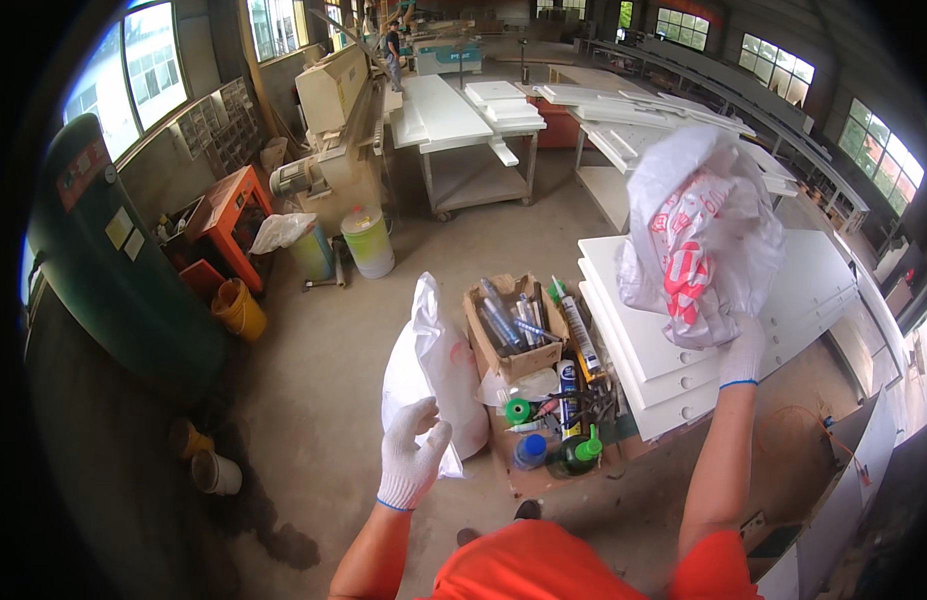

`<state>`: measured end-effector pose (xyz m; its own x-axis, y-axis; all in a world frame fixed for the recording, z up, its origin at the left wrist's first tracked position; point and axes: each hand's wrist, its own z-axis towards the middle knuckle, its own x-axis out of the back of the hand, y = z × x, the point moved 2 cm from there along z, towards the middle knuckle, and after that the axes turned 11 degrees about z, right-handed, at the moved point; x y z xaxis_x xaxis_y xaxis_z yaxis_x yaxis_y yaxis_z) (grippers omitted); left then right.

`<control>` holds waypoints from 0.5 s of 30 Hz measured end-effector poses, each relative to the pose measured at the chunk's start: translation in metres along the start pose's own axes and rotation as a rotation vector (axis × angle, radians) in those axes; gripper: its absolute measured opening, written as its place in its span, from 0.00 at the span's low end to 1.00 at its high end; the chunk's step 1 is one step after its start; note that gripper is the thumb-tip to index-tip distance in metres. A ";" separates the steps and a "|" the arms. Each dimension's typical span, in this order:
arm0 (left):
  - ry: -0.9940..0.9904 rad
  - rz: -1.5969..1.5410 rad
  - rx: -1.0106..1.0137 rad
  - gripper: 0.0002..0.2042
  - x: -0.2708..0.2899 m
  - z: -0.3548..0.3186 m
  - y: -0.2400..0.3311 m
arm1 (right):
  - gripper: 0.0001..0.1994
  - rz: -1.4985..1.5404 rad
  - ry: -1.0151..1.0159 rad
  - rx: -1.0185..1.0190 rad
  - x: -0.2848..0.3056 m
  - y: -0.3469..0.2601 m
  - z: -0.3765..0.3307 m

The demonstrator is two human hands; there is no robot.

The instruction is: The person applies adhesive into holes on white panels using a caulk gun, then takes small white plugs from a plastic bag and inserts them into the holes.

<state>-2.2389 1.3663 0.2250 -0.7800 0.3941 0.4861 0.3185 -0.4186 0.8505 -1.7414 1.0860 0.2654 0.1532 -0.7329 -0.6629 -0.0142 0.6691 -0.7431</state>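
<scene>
The right hand (741, 350) grasps a crumpled white plastic bag (724, 250) with red print, fingers closed around its near end. The bag is in front of the person on the right, over a stack of white panels (824, 270); whether it touches them I cannot tell. Its long axis runs from near to far, leaning slightly left, with the bulging end pointing far.

The left hand (414, 455) is loosely open, thumb and fingers apart, just beside a white sack (434, 360) whose narrow peak points far; contact is unclear. Between the sack and the panels are a cardboard box (511, 366) of tubes and a green-topped bottle (587, 449).

The floor (324, 380) is grey and stained at near left. A dark green tank (124, 270) stands at left, a wheeled table (484, 187) bearing panels is farther off, and windows (149, 65) line both sides of the workshop.
</scene>
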 end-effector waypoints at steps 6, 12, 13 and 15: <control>-0.078 0.653 0.296 0.49 -0.051 -0.009 -0.112 | 0.13 -0.686 0.046 -0.241 0.102 0.092 0.025; -0.228 0.816 0.424 0.19 -0.078 0.014 -0.174 | 0.16 -0.413 0.136 -0.341 0.116 0.118 0.020; -0.209 0.688 0.433 0.17 -0.071 0.012 -0.193 | 0.16 -0.404 0.187 -0.346 0.089 0.112 0.001; -0.195 0.415 0.422 0.14 -0.059 0.026 -0.219 | 0.18 -0.386 0.257 -0.295 0.096 0.098 -0.029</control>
<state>-2.2486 1.4560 0.0149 -0.4455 0.4265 0.7872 0.7905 -0.2253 0.5694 -1.7570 1.0776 0.1256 -0.0433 -0.9494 -0.3111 -0.2871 0.3101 -0.9063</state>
